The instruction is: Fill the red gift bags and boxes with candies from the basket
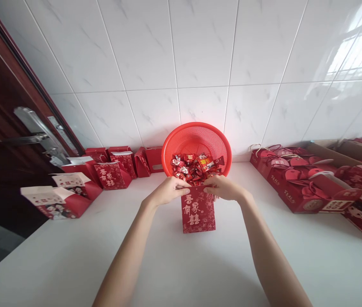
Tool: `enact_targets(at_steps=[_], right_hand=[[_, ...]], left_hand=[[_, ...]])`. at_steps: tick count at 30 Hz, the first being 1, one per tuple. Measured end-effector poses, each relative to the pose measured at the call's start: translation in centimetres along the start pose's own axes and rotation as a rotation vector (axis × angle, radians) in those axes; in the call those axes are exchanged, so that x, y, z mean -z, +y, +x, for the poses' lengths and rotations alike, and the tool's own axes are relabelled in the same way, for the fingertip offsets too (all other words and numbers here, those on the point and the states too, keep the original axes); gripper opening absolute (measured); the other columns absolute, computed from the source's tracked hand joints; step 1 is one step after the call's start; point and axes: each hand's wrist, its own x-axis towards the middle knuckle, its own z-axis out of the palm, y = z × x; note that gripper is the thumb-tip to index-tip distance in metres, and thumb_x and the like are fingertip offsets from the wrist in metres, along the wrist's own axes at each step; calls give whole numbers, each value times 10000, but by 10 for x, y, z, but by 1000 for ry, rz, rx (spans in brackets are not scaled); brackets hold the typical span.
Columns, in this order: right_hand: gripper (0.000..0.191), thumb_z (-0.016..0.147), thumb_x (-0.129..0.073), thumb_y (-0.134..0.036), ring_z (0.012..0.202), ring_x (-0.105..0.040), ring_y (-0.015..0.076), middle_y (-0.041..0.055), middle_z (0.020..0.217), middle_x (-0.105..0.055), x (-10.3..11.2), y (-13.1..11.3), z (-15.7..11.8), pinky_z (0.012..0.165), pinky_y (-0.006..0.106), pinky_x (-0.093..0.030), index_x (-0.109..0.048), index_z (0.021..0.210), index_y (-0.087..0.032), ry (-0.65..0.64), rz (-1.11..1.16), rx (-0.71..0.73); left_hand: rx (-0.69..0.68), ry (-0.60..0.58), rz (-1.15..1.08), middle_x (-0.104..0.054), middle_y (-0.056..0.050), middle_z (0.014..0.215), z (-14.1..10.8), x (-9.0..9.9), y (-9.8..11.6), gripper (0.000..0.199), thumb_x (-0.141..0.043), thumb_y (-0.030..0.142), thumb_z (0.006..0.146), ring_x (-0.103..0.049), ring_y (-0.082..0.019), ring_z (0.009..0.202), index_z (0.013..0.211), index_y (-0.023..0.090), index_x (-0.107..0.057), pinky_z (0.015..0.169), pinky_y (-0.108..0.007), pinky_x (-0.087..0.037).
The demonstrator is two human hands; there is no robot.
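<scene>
A red paper candy box point(198, 211) with pale Chinese lettering stands upright on the white table. My left hand point(170, 189) pinches its top left corner between thumb and fingers. At the top right corner my right hand point(226, 187) grips it the same way, with some fingers hidden behind the box. Just beyond both hands, a red plastic basket point(197, 132) leans tilted against the wall. Wrapped candies point(194, 165) in red, white and yellow lie in the basket's lower part, partly hidden by my hands and the box.
Several red boxes point(112, 175) stand at the left, some with open white-lined flaps point(43, 196). Rows of tied red boxes point(291, 179) fill the right side beside a brown carton point(322, 151). A tiled wall point(200, 55) rises behind; a dark door point(4, 106) with a metal handle is at left.
</scene>
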Motion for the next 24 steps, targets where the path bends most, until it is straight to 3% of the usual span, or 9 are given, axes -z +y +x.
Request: enact_targets(at_steps=[6, 12, 18, 24], right_hand=[[199, 896, -503, -183, 520, -644, 133, -33, 588, -589, -1, 1, 0, 488, 218, -405, -488, 697, -189, -41, 37, -38], [222, 891, -481, -159, 545, -666, 153, -37, 487, -564, -3, 1, 2, 490, 212, -417, -445, 675, -198, -54, 86, -28], [224, 878, -492, -166, 536, -670, 159, -30, 487, -588, -4, 0, 2, 522, 228, -470, -428, 667, -202, -67, 121, -29], [150, 879, -538, -243, 565, -698, 176, -24, 568, -648, -5, 5, 1, 546, 249, -495, -493, 744, -196, -87, 127, -23]], left_hand=[[-12, 18, -17, -785, -60, 977, -3, -3, -7, 271, -648, 317, 822, -704, -264, 934, 1015, 184, -784, 819, -322, -529], [-20, 226, -233, -766, -79, 1050, -15, -22, -31, 401, -699, 440, 811, -689, -257, 954, 1102, 167, -736, 884, -352, -523], [-30, 384, -373, -705, -44, 780, -25, -51, -49, 463, -645, 591, 826, -627, -208, 793, 826, 133, -714, 741, -304, -502], [-23, 458, -400, -663, -31, 750, -29, -65, -49, 494, -613, 631, 827, -600, -200, 786, 837, 145, -698, 730, -296, -490]])
